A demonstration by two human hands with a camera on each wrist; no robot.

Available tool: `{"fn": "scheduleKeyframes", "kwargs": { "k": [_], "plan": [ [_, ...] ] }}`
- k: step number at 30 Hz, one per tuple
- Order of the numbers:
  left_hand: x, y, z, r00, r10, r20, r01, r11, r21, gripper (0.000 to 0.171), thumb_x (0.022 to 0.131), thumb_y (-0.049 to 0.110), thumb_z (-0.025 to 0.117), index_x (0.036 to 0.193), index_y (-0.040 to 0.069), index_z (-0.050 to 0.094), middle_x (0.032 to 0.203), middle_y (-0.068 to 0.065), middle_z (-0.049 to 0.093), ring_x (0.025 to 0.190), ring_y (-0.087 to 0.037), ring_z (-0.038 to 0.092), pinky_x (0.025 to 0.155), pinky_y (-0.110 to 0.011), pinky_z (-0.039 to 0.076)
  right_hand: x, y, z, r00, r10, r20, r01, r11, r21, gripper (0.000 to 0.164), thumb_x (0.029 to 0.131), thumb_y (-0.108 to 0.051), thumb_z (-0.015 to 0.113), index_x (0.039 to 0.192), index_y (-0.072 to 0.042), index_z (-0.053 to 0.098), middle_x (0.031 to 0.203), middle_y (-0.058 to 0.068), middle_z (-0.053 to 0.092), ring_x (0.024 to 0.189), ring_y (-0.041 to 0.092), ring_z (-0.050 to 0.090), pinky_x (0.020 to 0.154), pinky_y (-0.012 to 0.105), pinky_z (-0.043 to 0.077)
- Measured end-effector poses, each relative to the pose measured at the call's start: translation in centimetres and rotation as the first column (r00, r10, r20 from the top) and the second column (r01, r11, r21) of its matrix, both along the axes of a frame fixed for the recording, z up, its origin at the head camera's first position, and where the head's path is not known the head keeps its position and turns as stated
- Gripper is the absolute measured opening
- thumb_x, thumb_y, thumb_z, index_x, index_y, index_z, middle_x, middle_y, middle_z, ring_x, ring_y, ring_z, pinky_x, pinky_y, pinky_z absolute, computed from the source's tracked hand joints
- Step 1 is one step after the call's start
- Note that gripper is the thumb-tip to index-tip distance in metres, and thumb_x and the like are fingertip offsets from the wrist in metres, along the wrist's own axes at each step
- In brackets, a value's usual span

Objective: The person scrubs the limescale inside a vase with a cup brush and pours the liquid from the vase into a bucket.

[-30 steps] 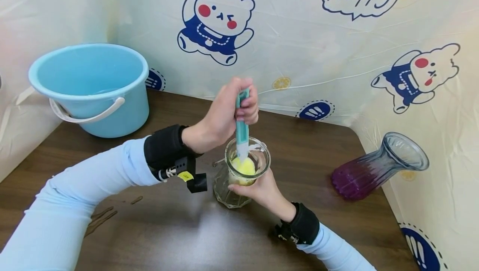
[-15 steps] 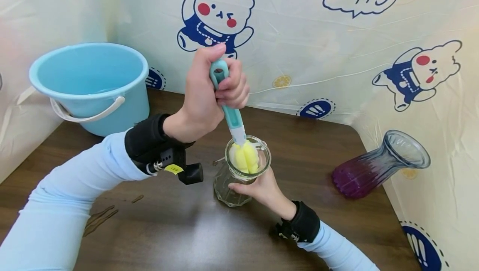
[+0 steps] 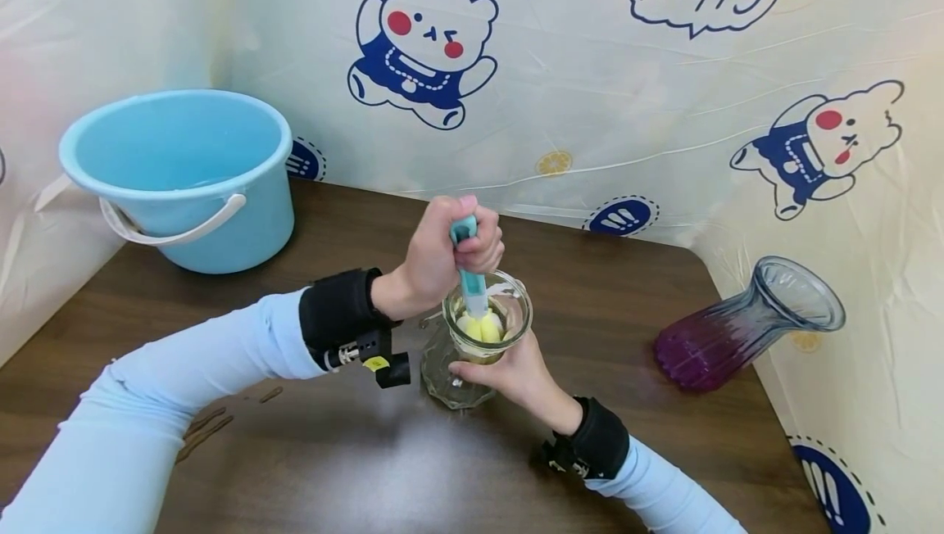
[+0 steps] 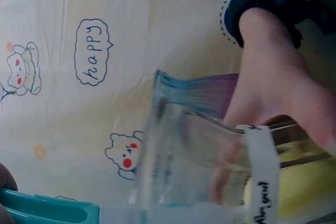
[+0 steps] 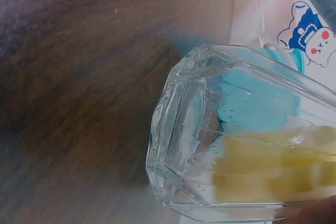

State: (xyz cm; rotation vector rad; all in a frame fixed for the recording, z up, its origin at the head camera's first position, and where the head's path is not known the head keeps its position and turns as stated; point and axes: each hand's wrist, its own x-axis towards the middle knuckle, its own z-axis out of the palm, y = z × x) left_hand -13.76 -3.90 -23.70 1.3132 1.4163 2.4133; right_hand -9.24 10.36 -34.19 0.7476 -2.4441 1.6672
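My left hand (image 3: 435, 254) grips the teal handle (image 3: 473, 284) of a sponge bottle brush, which points down into a clear glass vase (image 3: 448, 386). The yellow sponge head (image 3: 483, 328) sits inside, below the rim. My right hand (image 3: 519, 374) holds the vase around its neck, thumb across the near side. In the right wrist view, the sponge (image 5: 273, 166) shows through the wet glass, above the thick faceted base (image 5: 165, 129). A white label with dark writing (image 4: 262, 177) is on the vase's neck in the left wrist view.
A light blue bucket (image 3: 258, 227) with a white handle stands at the back left. On the right a blue-and-purple glass vase (image 3: 708, 341) leans toward the printed curtain (image 3: 605, 92). Wet streaks (image 3: 206, 436) mark the brown table (image 3: 332, 485) at left.
My left hand rose with the brush, lifting the sponge toward the rim, then came down, and the sponge is now deeper in the vase. My right hand keeps its hold in place.
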Motion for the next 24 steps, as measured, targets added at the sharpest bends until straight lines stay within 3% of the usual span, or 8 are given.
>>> {"fn": "scheduleKeyframes", "kwargs": {
  "k": [6, 11, 18, 24],
  "plan": [
    [-0.1, 0.7, -2.3, 0.998, 0.053, -0.024, -0.054, 0.998, -0.019, 0.037, 0.087, 0.017, 0.017, 0.051, 0.012, 0.023, 0.044, -0.003, 0.016, 0.034, -0.018, 0.015, 0.037, -0.029, 0.014, -0.1, 0.1, -0.1, 0.999, 0.024, -0.042, -0.024, 1.000, 0.010, 0.080, 0.058, 0.002, 0.082, 0.123, 0.005, 0.035, 0.112, 0.017, 0.051, 0.098, 0.022, 0.051, 0.085, 0.030, 0.044],
    [0.0, 1.1, -2.9, 0.998, 0.035, -0.050, -0.037, 0.998, -0.051, 0.038, 0.087, 0.020, 0.020, 0.051, 0.012, 0.023, 0.045, -0.004, 0.017, 0.035, -0.020, 0.016, 0.037, -0.029, 0.016, -0.2, 0.2, -0.2, 0.997, 0.045, -0.062, -0.046, 0.999, -0.003, 0.080, 0.058, 0.004, 0.081, 0.123, 0.005, 0.035, 0.111, 0.017, 0.052, 0.096, 0.023, 0.052, 0.084, 0.032, 0.045],
    [0.4, 0.7, -1.6, 0.999, 0.002, -0.042, -0.004, 0.999, -0.045, 0.036, 0.086, 0.019, 0.019, 0.051, 0.012, 0.023, 0.045, -0.003, 0.017, 0.035, -0.018, 0.016, 0.037, -0.029, 0.015, -0.1, 0.1, -0.4, 0.998, 0.053, -0.037, -0.054, 0.998, -0.025, 0.078, 0.058, 0.004, 0.081, 0.122, 0.005, 0.036, 0.110, 0.015, 0.052, 0.095, 0.018, 0.052, 0.083, 0.029, 0.045],
    [1.4, -0.3, 1.1, 0.993, -0.026, -0.111, 0.024, 1.000, -0.013, 0.040, 0.090, 0.024, 0.021, 0.051, 0.011, 0.023, 0.044, -0.003, 0.018, 0.034, -0.015, 0.019, 0.036, -0.029, 0.016, 0.0, 0.1, -0.2, 0.999, 0.019, -0.041, -0.019, 1.000, 0.004, 0.077, 0.058, 0.001, 0.082, 0.121, 0.004, 0.039, 0.108, 0.014, 0.053, 0.095, 0.016, 0.051, 0.084, 0.029, 0.044]
  ]
}}
